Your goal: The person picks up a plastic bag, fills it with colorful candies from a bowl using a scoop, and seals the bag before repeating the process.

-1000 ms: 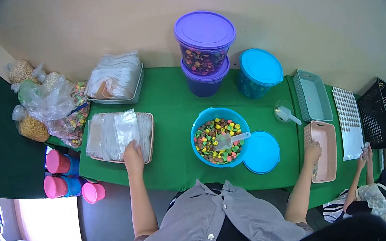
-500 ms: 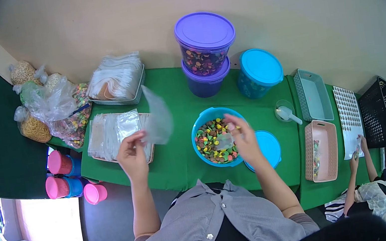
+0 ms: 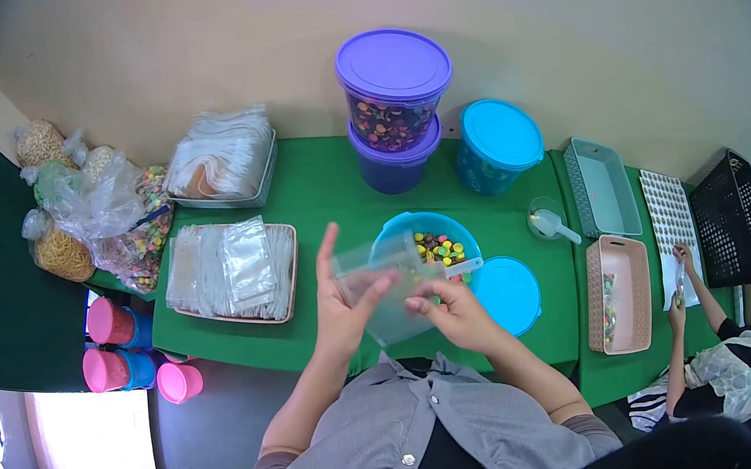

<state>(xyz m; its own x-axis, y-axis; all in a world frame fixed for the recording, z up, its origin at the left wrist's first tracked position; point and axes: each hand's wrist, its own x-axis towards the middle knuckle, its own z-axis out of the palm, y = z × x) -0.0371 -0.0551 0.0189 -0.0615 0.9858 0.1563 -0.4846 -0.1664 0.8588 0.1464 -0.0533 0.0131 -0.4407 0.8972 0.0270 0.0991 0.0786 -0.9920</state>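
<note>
A clear plastic bag (image 3: 393, 315) is stretched between my two hands in front of the blue bowl (image 3: 386, 226). My left hand (image 3: 341, 314) has the bag at its left side, thumb across it and index finger pointing up. At the lower right edge of the bag, my right hand (image 3: 459, 317) pinches the plastic. Small colourful candy-like pieces (image 3: 438, 249) fill the bowl, partly hidden behind the bag. A pale scoop handle (image 3: 465, 266) rests at the bowl's right rim. Stacked clear bags (image 3: 247, 260) lie in a tray (image 3: 296, 269) to the left.
Purple-lidded tubs (image 3: 393, 65) and a blue-lidded tub (image 3: 502, 131) stand behind the bowl. A blue lid (image 3: 508, 297) lies to the right, near another scoop (image 3: 551, 224). Baskets (image 3: 617, 280) stand farther right, where another person's hands (image 3: 682, 289) work over a sheet.
My left hand has brought the bag from the tray side rightward and down, in front of the bowl. My right hand has left the bowl and taken hold of the bag.
</note>
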